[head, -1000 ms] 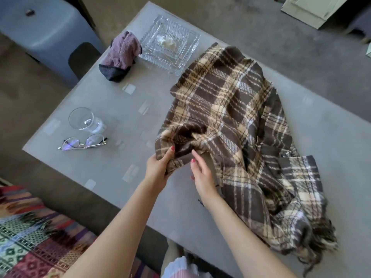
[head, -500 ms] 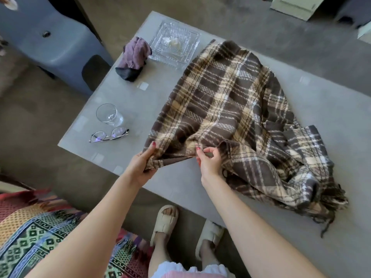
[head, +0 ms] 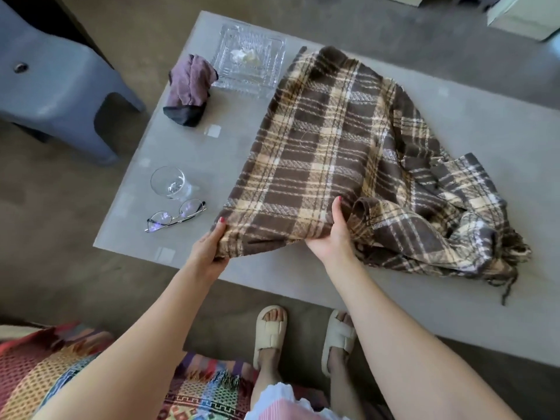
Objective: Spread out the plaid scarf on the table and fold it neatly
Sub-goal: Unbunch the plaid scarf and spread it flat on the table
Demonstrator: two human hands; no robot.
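Observation:
The brown and cream plaid scarf [head: 327, 147] lies across the grey table [head: 188, 153]. Its left part is stretched fairly flat, running from near the glass dish down to the front edge. Its right part is bunched in folds, with fringe hanging at the far right. My left hand [head: 209, 247] grips the scarf's near left corner at the table's front edge. My right hand [head: 333, 234] holds the same near edge further right, thumb on top of the cloth. The edge between both hands is pulled taut.
A cut-glass dish [head: 248, 62] and a purple-and-black cloth [head: 189, 89] sit at the back left. A drinking glass [head: 169, 181] and spectacles [head: 175, 215] lie left of the scarf. A grey stool [head: 57, 86] stands to the left. A patterned rug [head: 197, 392] and my sandalled feet are below.
My hands have moved apart along the scarf's near edge, and the left section has been drawn out flat. The view has tilted further down toward my feet.

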